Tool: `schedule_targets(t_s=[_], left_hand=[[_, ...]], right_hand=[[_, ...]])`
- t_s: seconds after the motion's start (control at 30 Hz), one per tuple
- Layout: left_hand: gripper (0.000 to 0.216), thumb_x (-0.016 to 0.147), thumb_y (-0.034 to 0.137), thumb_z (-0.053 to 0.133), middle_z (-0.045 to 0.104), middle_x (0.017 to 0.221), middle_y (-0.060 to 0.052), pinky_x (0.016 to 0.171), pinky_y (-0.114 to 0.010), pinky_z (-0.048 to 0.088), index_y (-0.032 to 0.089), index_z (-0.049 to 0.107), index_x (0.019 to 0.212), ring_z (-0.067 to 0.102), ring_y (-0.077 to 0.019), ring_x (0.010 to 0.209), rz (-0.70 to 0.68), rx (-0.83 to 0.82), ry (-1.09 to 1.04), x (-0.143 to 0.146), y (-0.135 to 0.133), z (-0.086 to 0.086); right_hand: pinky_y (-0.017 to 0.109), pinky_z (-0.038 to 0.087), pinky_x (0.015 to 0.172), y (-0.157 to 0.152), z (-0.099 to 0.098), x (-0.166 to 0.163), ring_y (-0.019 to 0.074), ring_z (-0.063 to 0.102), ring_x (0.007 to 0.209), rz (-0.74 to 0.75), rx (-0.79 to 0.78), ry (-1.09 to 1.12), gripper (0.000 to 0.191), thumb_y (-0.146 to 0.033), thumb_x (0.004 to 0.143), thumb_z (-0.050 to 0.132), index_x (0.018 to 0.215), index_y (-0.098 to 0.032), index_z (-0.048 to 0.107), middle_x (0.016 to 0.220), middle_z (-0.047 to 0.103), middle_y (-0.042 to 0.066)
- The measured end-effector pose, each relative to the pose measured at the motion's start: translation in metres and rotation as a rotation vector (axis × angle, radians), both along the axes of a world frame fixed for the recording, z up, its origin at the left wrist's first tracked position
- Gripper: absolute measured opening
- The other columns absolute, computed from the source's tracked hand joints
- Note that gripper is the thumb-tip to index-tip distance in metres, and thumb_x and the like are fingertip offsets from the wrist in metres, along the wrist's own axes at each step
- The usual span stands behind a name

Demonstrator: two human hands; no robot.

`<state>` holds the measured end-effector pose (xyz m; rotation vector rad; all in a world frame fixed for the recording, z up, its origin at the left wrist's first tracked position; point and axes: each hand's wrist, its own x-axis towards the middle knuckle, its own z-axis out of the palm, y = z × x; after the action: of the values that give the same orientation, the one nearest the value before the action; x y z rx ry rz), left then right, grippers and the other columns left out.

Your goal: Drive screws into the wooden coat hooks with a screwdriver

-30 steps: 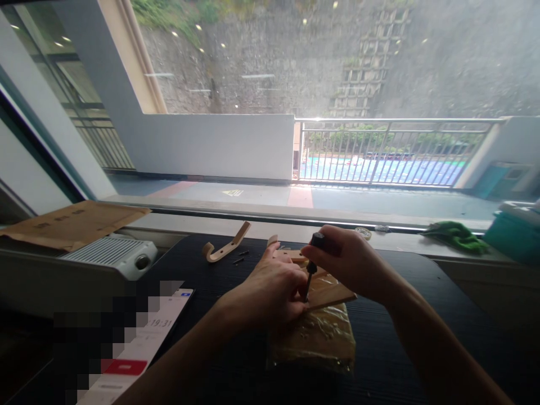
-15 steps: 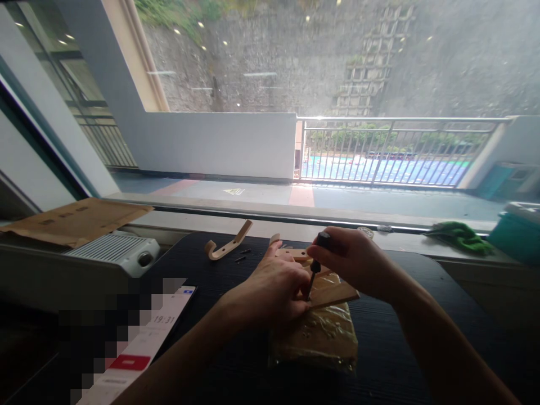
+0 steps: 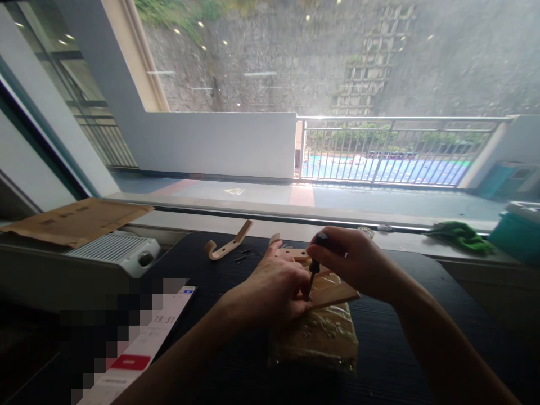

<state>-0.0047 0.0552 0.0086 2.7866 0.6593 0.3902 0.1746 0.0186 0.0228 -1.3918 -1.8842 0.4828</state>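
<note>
My right hand (image 3: 352, 262) is closed round the black handle of a small screwdriver (image 3: 313, 272), which stands nearly upright with its tip down on a wooden board (image 3: 333, 291). My left hand (image 3: 272, 287) grips the board's left end, fingers curled beside the tip. The board rests on a clear plastic bag (image 3: 316, 336) holding tan pieces. A curved wooden hook (image 3: 228, 243) lies further back on the black table (image 3: 405, 343), with small dark screws (image 3: 241, 256) beside it.
A phone (image 3: 143, 343) with a lit screen lies at the near left. A white ribbed device (image 3: 116, 251) and a brown cardboard sheet (image 3: 71, 220) sit at the left. A green cloth (image 3: 459, 236) and a teal box (image 3: 517, 233) rest on the sill, right.
Hands and screwdriver stay in place on the board; the right hand's grip on the handle shifts very slightly. The view has drifted a little.
</note>
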Motion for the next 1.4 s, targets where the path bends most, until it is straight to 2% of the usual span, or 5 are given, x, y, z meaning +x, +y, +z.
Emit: schedule_targets(t_s=[0.23, 0.43, 0.87, 1.1, 1.4], left_hand=[[0.012, 0.073, 0.018, 0.064, 0.061, 0.07, 0.004, 0.113, -0.054, 0.004, 0.019, 0.061, 0.061, 0.058, -0.0154, 0.086, -0.007, -0.01, 0.025, 0.0, -0.001, 0.003], [0.012, 0.071, 0.019, 0.067, 0.061, 0.072, 0.005, 0.113, -0.052, 0.003, 0.019, 0.061, 0.061, 0.058, -0.0152, 0.089, -0.01, -0.005, -0.012, -0.001, 0.0, 0.0], [0.008, 0.077, 0.022, 0.064, 0.063, 0.073, 0.003, 0.113, -0.053, 0.005, 0.021, 0.063, 0.069, 0.057, -0.0176, 0.092, -0.007, 0.008, 0.009, -0.001, -0.001, -0.002], [0.003, 0.076, 0.021, 0.064, 0.066, 0.084, 0.002, 0.111, -0.059, 0.0, 0.021, 0.062, 0.074, 0.056, -0.022, 0.099, 0.049, 0.058, -0.003, 0.002, -0.006, -0.009], [0.006, 0.075, 0.02, 0.062, 0.064, 0.085, 0.003, 0.11, -0.056, 0.009, 0.022, 0.061, 0.081, 0.055, -0.0214, 0.1, 0.082, 0.093, -0.06, 0.004, -0.009, -0.012]], right_hand=[[0.023, 0.03, 0.046, 0.005, -0.007, 0.0, 0.0087, 0.035, 0.054, -0.072, 0.025, 0.005, 0.033, -0.048, 0.082, 0.057, 0.07, -0.017, 0.056, 0.056, 0.042, -0.005], [0.023, 0.035, 0.051, 0.001, 0.0, -0.002, 0.0091, 0.043, 0.058, 0.023, 0.017, 0.079, 0.021, -0.038, 0.082, 0.059, 0.087, -0.018, 0.065, 0.066, 0.055, -0.003], [0.022, 0.031, 0.05, -0.009, 0.005, -0.009, 0.0079, 0.035, 0.054, 0.158, -0.027, -0.092, 0.025, -0.036, 0.085, 0.056, 0.067, -0.018, 0.051, 0.057, 0.043, -0.006], [0.022, 0.032, 0.05, -0.012, 0.007, -0.011, 0.0078, 0.038, 0.055, 0.171, 0.001, -0.139, 0.02, -0.03, 0.083, 0.057, 0.068, -0.017, 0.054, 0.061, 0.046, -0.005], [0.024, 0.033, 0.053, -0.016, 0.01, -0.012, 0.0088, 0.043, 0.058, 0.193, -0.001, -0.158, 0.016, -0.027, 0.084, 0.057, 0.072, -0.017, 0.061, 0.065, 0.055, -0.003]])
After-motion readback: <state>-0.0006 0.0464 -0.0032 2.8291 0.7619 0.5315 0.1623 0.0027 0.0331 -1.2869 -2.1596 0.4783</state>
